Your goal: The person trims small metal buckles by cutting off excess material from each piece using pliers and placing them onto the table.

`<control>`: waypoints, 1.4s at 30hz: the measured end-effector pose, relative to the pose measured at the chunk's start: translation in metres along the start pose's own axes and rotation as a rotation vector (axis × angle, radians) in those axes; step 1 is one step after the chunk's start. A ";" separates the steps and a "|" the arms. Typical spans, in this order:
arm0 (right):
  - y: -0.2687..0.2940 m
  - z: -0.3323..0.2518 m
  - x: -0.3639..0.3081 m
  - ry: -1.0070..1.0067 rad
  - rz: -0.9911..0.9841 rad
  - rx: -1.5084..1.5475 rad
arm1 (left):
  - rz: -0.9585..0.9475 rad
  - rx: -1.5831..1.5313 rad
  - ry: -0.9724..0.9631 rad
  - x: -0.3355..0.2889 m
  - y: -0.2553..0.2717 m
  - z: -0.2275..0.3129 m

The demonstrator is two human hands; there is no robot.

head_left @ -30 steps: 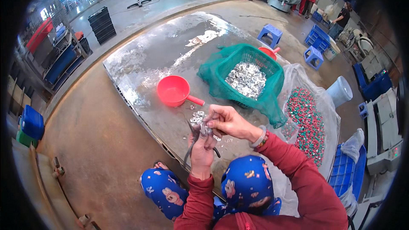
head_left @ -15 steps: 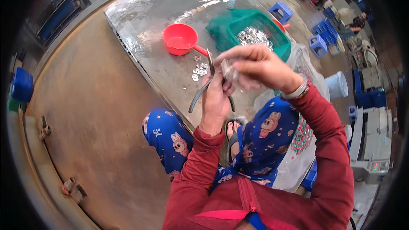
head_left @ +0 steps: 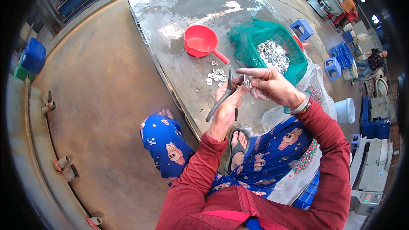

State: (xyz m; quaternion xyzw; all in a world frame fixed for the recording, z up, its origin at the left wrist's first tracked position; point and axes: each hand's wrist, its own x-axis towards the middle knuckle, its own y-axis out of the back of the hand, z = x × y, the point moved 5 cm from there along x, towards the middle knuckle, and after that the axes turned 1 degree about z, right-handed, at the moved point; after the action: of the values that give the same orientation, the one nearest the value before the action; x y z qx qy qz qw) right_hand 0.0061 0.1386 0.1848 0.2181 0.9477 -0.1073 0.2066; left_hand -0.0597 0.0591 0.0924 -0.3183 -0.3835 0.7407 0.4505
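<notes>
My left hand [head_left: 224, 114] is closed around a pair of pliers [head_left: 216, 106] with dark handles, its jaws pointing up. Between the thumb and fingers of my right hand [head_left: 276, 87] is a small shiny metal piece [head_left: 247, 81], held close beside the pliers. The left thumb reaches up to that piece and seems to touch it. Several flat silver metal pieces [head_left: 218, 76] lie loose on the grey slab beyond my hands. A green basket [head_left: 297, 62], draped with green netting, holds a heap of similar pieces [head_left: 272, 54].
A red dipper [head_left: 201, 38] sits on the slab [head_left: 170, 59], left of the basket. To the right stand a pale bucket [head_left: 344, 110], blue stools [head_left: 332, 68] and a machine [head_left: 372, 170]. Red and green bits [head_left: 306, 159] lie by my knee. People work far right.
The view has shifted, so the slab and basket appear farther right and lower. My right hand, blurred before, is now steadier with the metal piece showing clearly. The pliers stay in my left hand.
</notes>
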 end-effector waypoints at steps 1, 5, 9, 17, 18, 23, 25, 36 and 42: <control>0.004 0.004 0.001 0.036 0.002 -0.010 | 0.033 0.008 -0.020 -0.001 -0.003 0.003; 0.007 0.001 -0.002 0.097 -0.005 0.060 | 0.019 0.113 -0.114 0.003 -0.006 0.004; -0.007 -0.011 -0.013 0.069 -0.067 -0.005 | -0.069 -0.085 -0.145 0.011 -0.001 -0.008; -0.025 -0.028 -0.016 0.800 0.066 -0.930 | 0.304 0.540 -0.618 -0.020 -0.015 0.026; -0.026 -0.031 -0.017 0.703 0.019 -0.907 | 0.293 0.684 -0.758 -0.022 -0.022 0.032; -0.024 -0.031 -0.017 0.766 0.051 -0.782 | 0.320 0.632 -0.567 -0.024 -0.027 0.040; -0.025 -0.031 -0.010 0.766 0.058 -0.750 | 0.316 0.565 -0.490 -0.020 -0.024 0.047; -0.010 -0.023 0.019 0.469 -0.144 -0.373 | 0.384 0.701 -0.510 -0.029 -0.023 0.054; -0.026 -0.032 0.016 0.676 0.072 -0.499 | 0.582 0.586 -0.644 -0.025 -0.026 0.058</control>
State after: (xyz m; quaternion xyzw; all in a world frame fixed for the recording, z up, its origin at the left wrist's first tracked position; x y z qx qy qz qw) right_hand -0.0301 0.1308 0.2089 0.2175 0.9509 0.2102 -0.0660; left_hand -0.0858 0.0275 0.1470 -0.0283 -0.1748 0.9719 0.1554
